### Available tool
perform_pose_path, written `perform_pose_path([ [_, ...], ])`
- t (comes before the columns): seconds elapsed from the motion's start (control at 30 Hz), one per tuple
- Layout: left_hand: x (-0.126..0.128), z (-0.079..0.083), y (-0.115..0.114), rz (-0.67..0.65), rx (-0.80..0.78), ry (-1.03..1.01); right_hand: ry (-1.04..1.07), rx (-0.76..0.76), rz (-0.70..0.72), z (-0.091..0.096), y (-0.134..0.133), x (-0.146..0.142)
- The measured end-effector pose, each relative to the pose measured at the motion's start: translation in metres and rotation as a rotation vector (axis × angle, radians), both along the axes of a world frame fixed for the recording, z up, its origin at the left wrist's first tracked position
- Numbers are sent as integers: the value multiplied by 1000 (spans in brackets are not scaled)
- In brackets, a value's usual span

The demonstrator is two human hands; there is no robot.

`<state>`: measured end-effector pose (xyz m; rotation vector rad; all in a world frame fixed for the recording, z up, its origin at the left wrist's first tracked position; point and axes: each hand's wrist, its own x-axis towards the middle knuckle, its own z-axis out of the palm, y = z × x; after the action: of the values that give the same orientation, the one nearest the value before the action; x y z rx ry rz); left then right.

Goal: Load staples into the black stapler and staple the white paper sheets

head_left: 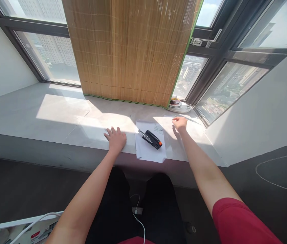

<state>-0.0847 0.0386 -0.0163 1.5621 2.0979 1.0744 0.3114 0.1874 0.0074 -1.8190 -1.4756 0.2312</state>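
Observation:
My left hand (116,139) rests on the pale window sill (57,130) with its fingers spread, holding nothing. To its right, a sheet of white paper (147,153) lies near the sill's front edge, its lower edge hanging slightly over. On the paper sits a black stapler (153,139) with an orange part at one end; a metal strip sticks out at its other end. A patch of small dark marks shows at the paper's upper right. Right of the paper, my right hand (180,124) is pinched just above the sill; anything between its fingertips is too small to make out.
A bamboo blind (133,51) hangs before the window, its green-edged bottom near the sill. A stack of plates (176,103) stands in the far right corner. A white cable (140,222) runs down between my legs. An open white drawer or box (19,222) is at lower left.

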Motion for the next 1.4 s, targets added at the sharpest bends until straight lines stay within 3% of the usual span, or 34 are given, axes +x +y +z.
perform_pose_path([
  [0.13,-2,-3,2,-6,82,-54,-15,-46,29,-10,21,-9],
  [0.23,-4,-10,4,0,93,-40,-6,-37,32,-22,13,-12],
  [0.33,-3,-13,9,25,137,-131,-50,1,-23,-33,-18,-14],
  [0.47,4,-1,36,51,190,-352,-321,-46,153,-45,-77,-27],
  [0.6,15,20,86,-153,162,-525,-495,-119,170,-45,-112,-45],
  [0.7,17,29,121,-352,124,-566,-563,-155,159,-39,-114,-52],
  [0.83,13,26,143,-429,54,-581,-575,-161,157,-36,-109,-52],
  [0.97,6,13,135,-423,54,-499,-543,-145,158,-38,-109,-52],
  [1.17,-2,1,92,-378,161,-262,-496,-84,159,-42,-107,-52],
  [1.3,0,0,60,-523,399,129,-361,-46,183,-45,-101,-40],
  [1.4,8,-3,43,-536,600,221,-87,65,220,-40,-102,-35],
])
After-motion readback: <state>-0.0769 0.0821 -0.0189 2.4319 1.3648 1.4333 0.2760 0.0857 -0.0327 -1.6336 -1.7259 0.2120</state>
